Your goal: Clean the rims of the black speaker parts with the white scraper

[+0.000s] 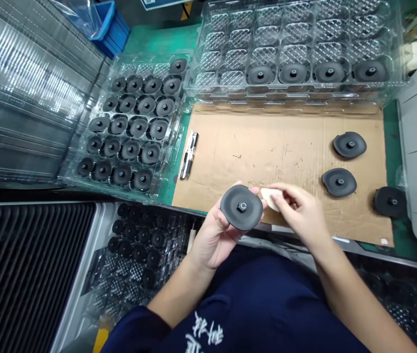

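Three loose discs (350, 144) lie on the cardboard (267, 152) at 3 o'clock; four sit in the clear tray (230, 54) at 12, about twenty in the tray (83, 184) at 10. The cardboard covers a green worktop (157, 39). The left hand (213, 235) grips a round dark disc (241, 208) with a raised hub, fingers curled around its rim; right hand (300, 211) fingers pinch a pale pad (270, 197) touching its edge.
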`<state>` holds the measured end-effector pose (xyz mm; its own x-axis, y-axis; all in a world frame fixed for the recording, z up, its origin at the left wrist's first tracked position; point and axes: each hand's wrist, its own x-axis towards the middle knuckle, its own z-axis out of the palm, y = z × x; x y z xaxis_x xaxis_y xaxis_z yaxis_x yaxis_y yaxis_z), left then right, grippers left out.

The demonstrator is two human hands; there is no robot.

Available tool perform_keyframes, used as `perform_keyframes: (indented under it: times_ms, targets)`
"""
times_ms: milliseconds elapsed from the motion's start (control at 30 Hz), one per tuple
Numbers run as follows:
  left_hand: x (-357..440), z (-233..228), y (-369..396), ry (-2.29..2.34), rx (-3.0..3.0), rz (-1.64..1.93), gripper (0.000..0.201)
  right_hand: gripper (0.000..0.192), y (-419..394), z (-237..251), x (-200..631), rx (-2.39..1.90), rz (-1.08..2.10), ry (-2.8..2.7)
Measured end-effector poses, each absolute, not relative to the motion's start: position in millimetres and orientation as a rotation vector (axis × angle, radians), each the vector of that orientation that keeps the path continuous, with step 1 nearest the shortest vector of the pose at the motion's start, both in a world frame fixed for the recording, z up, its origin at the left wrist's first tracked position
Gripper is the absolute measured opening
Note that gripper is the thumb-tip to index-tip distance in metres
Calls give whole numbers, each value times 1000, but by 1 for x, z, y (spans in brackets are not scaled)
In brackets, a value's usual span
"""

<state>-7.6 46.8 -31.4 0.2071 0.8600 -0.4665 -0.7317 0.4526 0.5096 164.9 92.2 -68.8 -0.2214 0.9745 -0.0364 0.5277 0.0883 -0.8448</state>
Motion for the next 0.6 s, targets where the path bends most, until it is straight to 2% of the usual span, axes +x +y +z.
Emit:
perform_keyframes:
  times_ms: [133, 233, 333, 500, 600]
  targets:
    - [-4, -31, 46, 833, 245, 1153, 57, 22, 92, -10, 147, -1175, 885, -1807]
    - [-5, -32, 44, 879, 248, 1138, 51, 23, 88, 14, 138, -919, 1028, -1966]
    - [-4, -34, 42, 931, 237, 1164, 54, 19, 91, 17, 134, -936, 1202, -2124]
    - [1, -31, 42, 948, 203, 1201, 33, 23, 93, 5, 127, -970, 904, -1967]
    - [-3, -28, 43, 899, 219, 1195, 47, 22, 87, 2, 141, -804, 1100, -2027]
